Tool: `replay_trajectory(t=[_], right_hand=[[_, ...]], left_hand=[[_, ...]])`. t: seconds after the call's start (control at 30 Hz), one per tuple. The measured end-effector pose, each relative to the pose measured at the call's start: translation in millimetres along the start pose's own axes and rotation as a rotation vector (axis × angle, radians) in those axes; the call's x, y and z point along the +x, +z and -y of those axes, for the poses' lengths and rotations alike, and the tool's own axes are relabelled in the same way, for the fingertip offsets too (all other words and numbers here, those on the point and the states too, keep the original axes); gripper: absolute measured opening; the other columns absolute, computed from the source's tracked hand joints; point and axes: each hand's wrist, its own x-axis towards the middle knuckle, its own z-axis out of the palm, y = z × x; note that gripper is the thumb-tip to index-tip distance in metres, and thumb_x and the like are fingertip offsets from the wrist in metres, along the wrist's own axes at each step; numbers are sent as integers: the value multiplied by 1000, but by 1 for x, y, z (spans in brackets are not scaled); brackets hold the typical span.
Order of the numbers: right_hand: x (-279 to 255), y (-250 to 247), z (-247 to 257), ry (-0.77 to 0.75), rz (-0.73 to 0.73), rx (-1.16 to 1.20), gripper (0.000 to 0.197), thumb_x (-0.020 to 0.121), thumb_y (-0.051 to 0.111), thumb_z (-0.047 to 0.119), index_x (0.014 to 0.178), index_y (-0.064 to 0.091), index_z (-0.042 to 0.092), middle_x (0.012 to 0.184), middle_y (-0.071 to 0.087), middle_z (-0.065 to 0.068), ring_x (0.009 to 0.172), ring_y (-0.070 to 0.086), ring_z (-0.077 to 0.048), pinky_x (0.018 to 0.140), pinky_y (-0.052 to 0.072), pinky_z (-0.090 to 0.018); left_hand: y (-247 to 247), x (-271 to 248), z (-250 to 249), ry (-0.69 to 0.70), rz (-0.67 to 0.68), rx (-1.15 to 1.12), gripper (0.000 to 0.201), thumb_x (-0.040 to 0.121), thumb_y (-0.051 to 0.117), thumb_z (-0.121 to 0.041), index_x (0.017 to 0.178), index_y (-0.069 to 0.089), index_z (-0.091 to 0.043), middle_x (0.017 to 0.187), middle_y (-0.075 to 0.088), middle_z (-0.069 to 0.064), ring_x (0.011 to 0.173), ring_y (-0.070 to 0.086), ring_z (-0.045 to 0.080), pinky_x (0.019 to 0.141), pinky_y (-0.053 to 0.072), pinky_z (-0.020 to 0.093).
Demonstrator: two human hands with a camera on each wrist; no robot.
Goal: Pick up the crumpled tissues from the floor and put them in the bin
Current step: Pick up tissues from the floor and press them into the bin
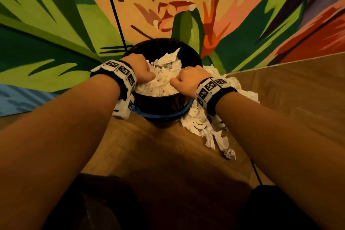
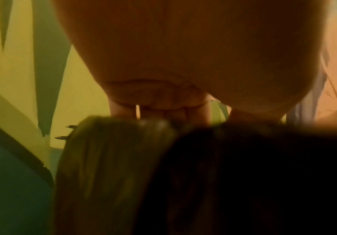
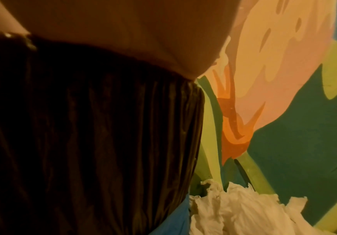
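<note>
We see a black-lined bin [image 1: 164, 102] heaped with crumpled tissues [image 1: 164, 80]. Our left hand [image 1: 139, 68] and right hand [image 1: 188, 82] press in, fingers curled, seemingly gripping them. More tissues on the floor [image 1: 203, 125] lie beside it.

Your way into the bin [image 1: 164, 106] is mostly blocked. White tissues [image 1: 164, 80] fill it up to the rim, and your left hand [image 1: 139, 70] and right hand [image 1: 188, 82] sit on top of them. Only the dark back part of the opening has room. The painted wall [image 1: 56, 24] stands right behind the bin, so you cannot reach past it. A pile of tissues on the floor [image 1: 203, 127] crowds the right side. The wood floor [image 1: 149, 145] in front of the bin is open.
</note>
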Motion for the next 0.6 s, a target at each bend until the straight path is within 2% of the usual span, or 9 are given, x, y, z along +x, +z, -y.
replay_trajectory(t=[0.07,0.17,0.2,0.23,0.37,0.43,0.5,0.57,0.6], right_hand=[[0,0,0,-8,10,-1,53,98,24,46,62,47,15,61,49,-3,61,41,-20,74,24,-35],[-1,2,2,-23,-11,30,44,97,23,43,87,59,21,75,58,0,72,50,-21,79,28,-36],[-1,3,2,-20,-20,37,42,96,23,42,95,60,22,80,59,0,75,51,-21,80,28,-36],[-1,3,3,-15,-21,33,41,96,24,41,96,60,22,82,60,-1,75,52,-20,81,29,-36],[-2,5,2,29,-24,5,44,94,31,37,64,54,15,64,55,-2,62,45,-17,79,30,-37],[-4,5,2,39,-60,41,42,92,35,34,58,48,15,57,51,-1,58,43,-18,75,27,-35],[-5,5,2,32,-103,87,38,90,39,30,55,45,15,55,49,-2,57,44,-20,74,29,-33],[-6,4,0,11,-161,131,32,88,43,26,62,58,15,65,60,-2,65,53,-22,81,38,-34],[-7,4,-2,-4,-197,153,29,88,44,25,71,67,17,75,66,0,74,58,-22,88,40,-34]], left_hand=[[3,-1,-4,-28,13,-13,45,86,57,-40,53,40,-16,52,36,4,48,33,23,47,27,29],[10,-4,-10,-44,78,23,38,87,52,-43,61,55,-16,63,54,5,60,51,25,57,42,34],[13,-4,-12,-43,99,31,37,88,50,-42,64,57,-15,68,58,6,64,54,25,60,43,33],[15,-5,-12,-38,112,39,36,89,49,-40,64,56,-14,70,58,7,64,53,24,59,42,31],[19,-4,-12,-16,124,78,35,93,46,-26,60,42,-15,62,43,6,56,40,20,51,28,26],[17,-5,-11,-14,130,82,32,92,48,-22,62,46,-14,63,45,6,58,41,21,53,32,28],[13,-8,-11,9,133,98,26,93,49,-21,74,63,-11,78,60,7,72,55,24,64,46,31],[8,-11,-10,30,86,75,23,91,51,-18,89,74,-13,95,70,5,87,63,26,76,55,33],[4,-13,-11,36,46,56,23,89,51,-16,90,74,-17,98,69,4,87,62,25,76,56,34]])
